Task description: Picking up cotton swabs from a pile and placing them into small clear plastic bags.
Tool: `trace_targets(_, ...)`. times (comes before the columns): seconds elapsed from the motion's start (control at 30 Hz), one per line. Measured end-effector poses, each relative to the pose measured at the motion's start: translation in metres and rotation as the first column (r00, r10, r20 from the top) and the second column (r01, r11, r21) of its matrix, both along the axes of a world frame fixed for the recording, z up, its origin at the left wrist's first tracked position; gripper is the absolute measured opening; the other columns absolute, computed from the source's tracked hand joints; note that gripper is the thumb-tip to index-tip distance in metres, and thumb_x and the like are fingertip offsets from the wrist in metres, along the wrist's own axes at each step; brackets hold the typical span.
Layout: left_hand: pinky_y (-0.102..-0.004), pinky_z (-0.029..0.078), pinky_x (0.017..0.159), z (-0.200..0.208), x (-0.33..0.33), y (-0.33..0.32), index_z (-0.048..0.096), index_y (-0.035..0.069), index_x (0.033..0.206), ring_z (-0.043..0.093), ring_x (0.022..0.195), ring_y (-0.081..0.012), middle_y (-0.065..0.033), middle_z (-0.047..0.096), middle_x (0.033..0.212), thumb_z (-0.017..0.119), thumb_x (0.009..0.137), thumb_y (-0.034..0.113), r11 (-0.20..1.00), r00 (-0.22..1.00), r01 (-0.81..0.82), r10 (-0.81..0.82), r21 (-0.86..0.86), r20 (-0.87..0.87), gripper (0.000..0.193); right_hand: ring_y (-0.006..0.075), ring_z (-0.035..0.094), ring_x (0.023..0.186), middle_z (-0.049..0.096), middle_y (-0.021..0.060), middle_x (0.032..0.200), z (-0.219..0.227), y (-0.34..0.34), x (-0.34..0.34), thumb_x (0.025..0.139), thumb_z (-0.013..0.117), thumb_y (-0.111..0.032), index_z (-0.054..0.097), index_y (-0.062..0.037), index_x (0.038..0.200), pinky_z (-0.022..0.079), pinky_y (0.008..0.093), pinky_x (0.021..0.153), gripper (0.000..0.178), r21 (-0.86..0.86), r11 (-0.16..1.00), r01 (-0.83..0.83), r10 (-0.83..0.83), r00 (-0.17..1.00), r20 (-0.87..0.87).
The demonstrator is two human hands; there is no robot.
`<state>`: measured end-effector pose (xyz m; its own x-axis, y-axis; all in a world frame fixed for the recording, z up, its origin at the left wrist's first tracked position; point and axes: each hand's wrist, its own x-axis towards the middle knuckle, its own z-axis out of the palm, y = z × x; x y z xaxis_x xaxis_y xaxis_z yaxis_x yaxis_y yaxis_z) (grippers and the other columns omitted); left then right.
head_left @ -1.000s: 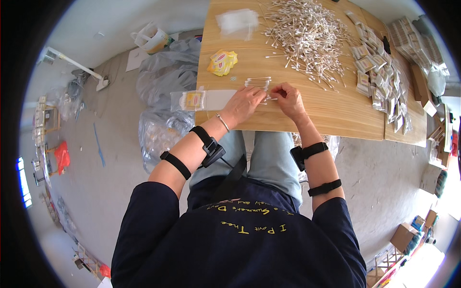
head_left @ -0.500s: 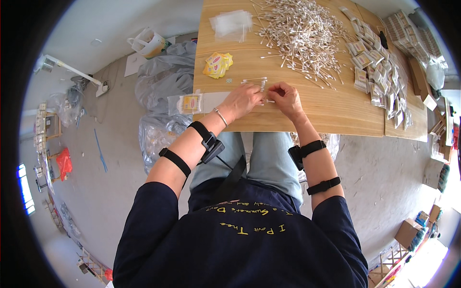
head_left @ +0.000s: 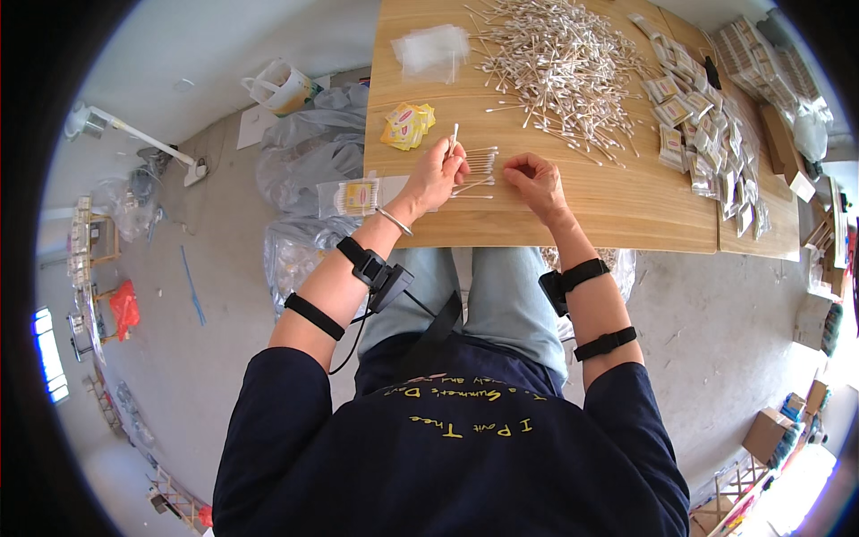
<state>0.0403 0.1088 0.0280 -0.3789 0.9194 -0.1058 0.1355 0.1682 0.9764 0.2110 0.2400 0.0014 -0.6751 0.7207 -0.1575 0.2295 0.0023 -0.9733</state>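
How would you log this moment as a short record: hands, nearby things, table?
Left hand: holds at least one cotton swab, one end showing
Right hand: curled; whether it holds anything is unclear
Between hands: small row of swabs on the table
Left: clear pack with yellow insert, loose yellow cards, translucent sheets
Beyond: heap of loose swabs
Right: many small packs

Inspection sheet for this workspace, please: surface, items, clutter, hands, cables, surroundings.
Surface: pale wooden table.
Job's things: swab row; loose swab pile; yellow cards; clear sleeves; card-and-swab packet overhanging the left table edge; packet heap at right.
Clutter: grey plastic bags left of the table.
Left hand: pinching a cotton swab.
Right hand: fingers curled; any hold unclear.
Cables: thin black cable at the left forearm device.
Surroundings: red bag, far left; cardboard box, lower right.
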Motion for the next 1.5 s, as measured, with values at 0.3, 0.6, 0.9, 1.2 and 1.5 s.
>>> trace_targets(0.3, -0.0233, 0.046, 0.066, -0.006, 0.078, 0.010, 0.060, 0.003, 0.104, 0.052, 0.073, -0.0075, 0.0005, 0.057, 0.083, 0.047, 0.093, 0.007, 0.865, 0.904, 0.426, -0.390, -0.265, 0.178, 0.017, 0.0107, 0.059, 0.085, 0.065, 0.0049, 0.097, 0.035, 0.023, 0.061, 0.088, 0.066, -0.015, 0.062, 0.0014, 0.110, 0.048, 0.0247, 0.078, 0.027, -0.326, 0.945, 0.026, -0.097, 0.974, -0.203)
trace_targets(0.6, -0.0312, 0.044, 0.076, -0.003, 0.183, 0.037, 0.052, 0.004, 0.097, 0.050, 0.078, -0.0174, -0.0046, 0.052, 0.084, 0.052, 0.086, 0.021, 0.859, 0.848, 0.509, -0.491, -0.052, 0.200, 0.020, 0.0096, 0.059, 0.086, 0.065, 0.0052, 0.099, 0.078, 0.033, 0.151, 0.090, 0.063, -0.013, 0.062, 0.0006, 0.112, 0.047, 0.0243, 0.080, 0.025, -0.221, 0.952, 0.212, -0.246, 0.959, -0.141)
trace_targets(0.9, -0.0405, 0.046, 0.085, 0.000, 0.040, -0.030, 0.062, 0.007, 0.107, 0.055, 0.094, -0.0303, -0.0101, 0.056, 0.097, 0.067, 0.080, 0.011, 0.993, 0.676, 0.073, 0.022, 0.097, -0.737, 0.028, 0.0186, 0.061, 0.086, 0.067, 0.0091, 0.092, 0.027, 0.005, 0.049, 0.084, 0.065, -0.010, 0.070, -0.0036, 0.098, 0.047, 0.0305, 0.083, 0.015, 0.165, 0.984, -0.065, 0.026, 0.974, 0.224)
trace_targets(1.2, -0.0424, 0.041, 0.096, -0.013, 0.036, -0.027, 0.060, 0.009, 0.117, 0.052, 0.109, -0.0300, -0.0110, 0.053, 0.116, 0.072, 0.078, 0.017, 0.999, 0.648, 0.008, 0.029, 0.045, -0.761, 0.042, 0.0313, 0.053, 0.090, 0.057, 0.0096, 0.096, 0.005, -0.018, 0.001, 0.080, 0.061, -0.004, 0.069, -0.0085, 0.102, 0.048, 0.0386, 0.082, 0.024, 0.745, 0.634, -0.207, 0.093, 0.977, 0.192)
trace_targets(1.5, -0.0444, 0.029, 0.112, -0.027, 0.023, -0.008, 0.045, 0.001, 0.134, 0.034, 0.135, -0.0332, -0.0166, 0.042, 0.140, 0.068, 0.084, 0.029, 0.994, 0.558, 0.101, -0.020, 0.045, -0.829, 0.062, 0.0286, 0.054, 0.090, 0.055, 0.0083, 0.092, 0.019, -0.023, 0.009, 0.078, 0.061, -0.009, 0.063, -0.0077, 0.097, 0.050, 0.0388, 0.078, 0.019, 0.856, 0.397, -0.330, 0.027, 0.937, 0.349)
